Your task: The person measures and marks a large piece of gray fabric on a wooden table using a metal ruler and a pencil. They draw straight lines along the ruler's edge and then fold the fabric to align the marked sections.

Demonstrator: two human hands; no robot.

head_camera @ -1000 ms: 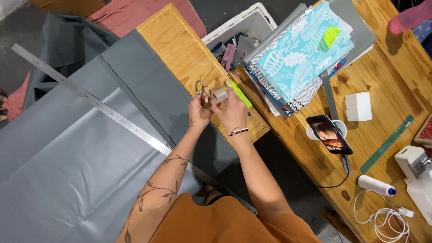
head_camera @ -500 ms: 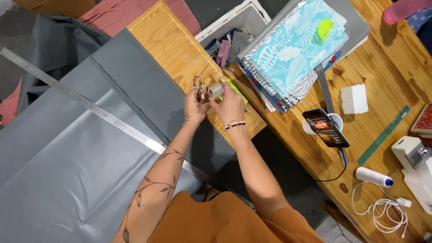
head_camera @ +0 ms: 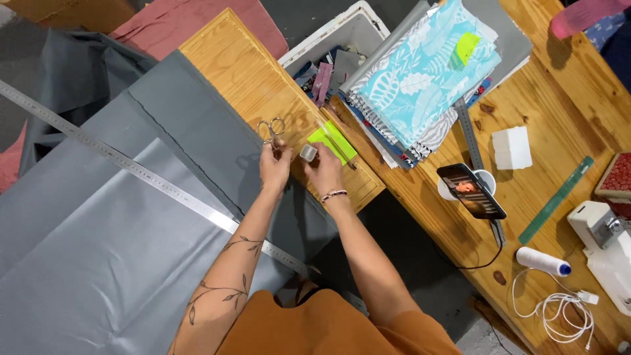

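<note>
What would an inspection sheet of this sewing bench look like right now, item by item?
Surface: wooden table, grey fabric spread over its left part.
Job's things: small scissors; small silvery spool; lime-green card beside them.
Clutter: metal ruler on the fabric; stack of notebooks; white bin; phone propped in a cup; green ruler; thread cone.
Grippers: left hand holds the scissors; right hand holds the spool.
Cables: black phone cable; coiled white cable.
Surroundings: sewing machine at right edge; pink cloth.

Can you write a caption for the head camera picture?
Left hand holds small silver scissors; right hand holds a small grey spool.
</note>
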